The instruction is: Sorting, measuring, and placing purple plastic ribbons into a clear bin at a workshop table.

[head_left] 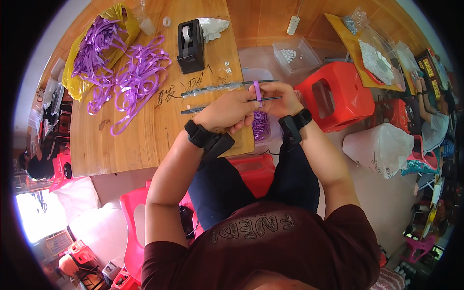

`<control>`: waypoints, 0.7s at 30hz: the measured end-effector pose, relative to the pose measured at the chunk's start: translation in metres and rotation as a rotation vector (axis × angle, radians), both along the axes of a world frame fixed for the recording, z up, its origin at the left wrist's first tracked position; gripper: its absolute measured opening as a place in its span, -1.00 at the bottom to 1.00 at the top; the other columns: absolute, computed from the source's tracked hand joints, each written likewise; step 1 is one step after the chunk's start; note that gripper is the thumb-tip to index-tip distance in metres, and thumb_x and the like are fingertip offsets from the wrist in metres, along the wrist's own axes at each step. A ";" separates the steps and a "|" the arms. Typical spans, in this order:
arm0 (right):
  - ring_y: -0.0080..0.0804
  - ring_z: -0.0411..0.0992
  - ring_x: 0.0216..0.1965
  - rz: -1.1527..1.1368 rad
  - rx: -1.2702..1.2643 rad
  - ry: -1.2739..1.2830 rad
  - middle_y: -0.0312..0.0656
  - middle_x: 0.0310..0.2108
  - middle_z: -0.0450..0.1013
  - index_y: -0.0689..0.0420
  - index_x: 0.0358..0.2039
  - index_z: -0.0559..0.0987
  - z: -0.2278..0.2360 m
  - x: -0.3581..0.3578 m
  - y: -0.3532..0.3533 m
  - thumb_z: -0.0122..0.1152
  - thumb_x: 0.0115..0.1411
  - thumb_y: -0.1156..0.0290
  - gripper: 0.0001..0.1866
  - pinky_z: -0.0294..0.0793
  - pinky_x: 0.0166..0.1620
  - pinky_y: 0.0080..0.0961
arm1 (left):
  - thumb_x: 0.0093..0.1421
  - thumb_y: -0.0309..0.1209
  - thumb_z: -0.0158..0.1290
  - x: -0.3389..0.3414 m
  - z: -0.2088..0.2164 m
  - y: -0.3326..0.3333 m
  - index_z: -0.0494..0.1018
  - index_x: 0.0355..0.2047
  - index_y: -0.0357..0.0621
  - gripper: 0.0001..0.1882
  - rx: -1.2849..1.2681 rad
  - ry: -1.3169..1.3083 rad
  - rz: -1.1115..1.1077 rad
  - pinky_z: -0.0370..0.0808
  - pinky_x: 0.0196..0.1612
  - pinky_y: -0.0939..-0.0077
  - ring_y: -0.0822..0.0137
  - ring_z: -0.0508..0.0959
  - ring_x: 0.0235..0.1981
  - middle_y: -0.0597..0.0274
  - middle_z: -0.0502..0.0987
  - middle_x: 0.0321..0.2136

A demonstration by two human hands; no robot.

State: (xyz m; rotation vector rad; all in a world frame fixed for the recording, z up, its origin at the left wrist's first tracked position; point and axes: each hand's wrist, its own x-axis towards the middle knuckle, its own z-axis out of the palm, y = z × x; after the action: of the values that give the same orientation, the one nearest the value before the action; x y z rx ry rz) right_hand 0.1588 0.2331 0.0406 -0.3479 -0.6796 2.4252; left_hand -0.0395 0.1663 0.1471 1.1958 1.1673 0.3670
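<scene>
Two thin dark rods (pixel 212 88) are taped to the wooden table and stick out past its right edge. A short band of purple ribbon (pixel 257 92) is looped around their free ends. My left hand (pixel 228 110) reaches over the rods from the left, fingers curled and closed at the ribbon. From the other side my right hand (pixel 282 98) pinches the ribbon near the rod tips. The fingers partly hide where the ribbon ends meet. Below both hands, a clear plastic bin (pixel 274 129) holds a heap of folded purple ribbon pieces (pixel 261 126).
Loose purple ribbon (pixel 140 72) spills from a yellow plastic bag (pixel 73 79) on the table (pixel 125 154). A black tape dispenser (pixel 191 53) stands near the far edge. To the right are a red stool (pixel 338 94), a clear bin (pixel 304 55) of white pieces and a white sack (pixel 379 147).
</scene>
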 end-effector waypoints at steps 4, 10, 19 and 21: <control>-0.37 0.52 -0.14 -0.041 -0.010 -0.077 -0.11 -0.13 0.55 0.24 -0.05 0.59 0.022 -0.003 -0.011 0.03 0.29 0.30 -0.65 0.47 0.03 -0.35 | 0.36 -0.30 -0.08 -0.002 -0.001 -0.001 0.45 -0.18 -0.19 -0.77 -0.006 0.003 0.026 0.26 -0.74 0.63 0.57 0.33 -0.77 0.36 0.42 -0.65; -0.54 0.49 -0.21 -0.178 0.427 -0.729 -0.25 -0.20 0.58 0.22 -0.13 0.63 0.045 0.022 -0.013 0.19 0.28 0.24 -0.69 0.42 -0.13 -0.60 | 0.38 -0.29 -0.08 -0.001 -0.002 0.000 0.44 -0.15 -0.19 -0.77 -0.012 -0.015 0.012 0.23 -0.76 0.68 0.61 0.29 -0.78 0.39 0.39 -0.65; -0.60 0.47 -0.38 -0.442 1.122 -0.997 -0.30 -0.39 0.53 0.20 -0.26 0.66 0.069 0.000 -0.027 0.35 0.17 0.50 -0.87 0.45 -0.31 -0.64 | 0.38 -0.29 -0.07 -0.002 -0.003 0.000 0.44 -0.14 -0.16 -0.78 -0.008 0.018 0.000 0.23 -0.75 0.68 0.61 0.30 -0.77 0.39 0.40 -0.64; -0.53 0.50 -0.39 -0.492 1.234 -0.998 -0.22 -0.38 0.54 0.22 -0.26 0.66 0.066 -0.002 -0.025 0.34 0.15 0.56 -0.87 0.49 -0.29 -0.58 | 0.38 -0.28 -0.07 0.000 -0.003 0.000 0.43 -0.14 -0.14 -0.78 0.003 0.016 -0.002 0.24 -0.75 0.68 0.61 0.31 -0.77 0.39 0.41 -0.63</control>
State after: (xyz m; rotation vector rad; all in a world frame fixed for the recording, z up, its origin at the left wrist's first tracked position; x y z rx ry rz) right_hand 0.1567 0.2079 0.1071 -0.9978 -1.9994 0.9089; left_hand -0.0396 0.1664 0.1443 1.2049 1.1793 0.3585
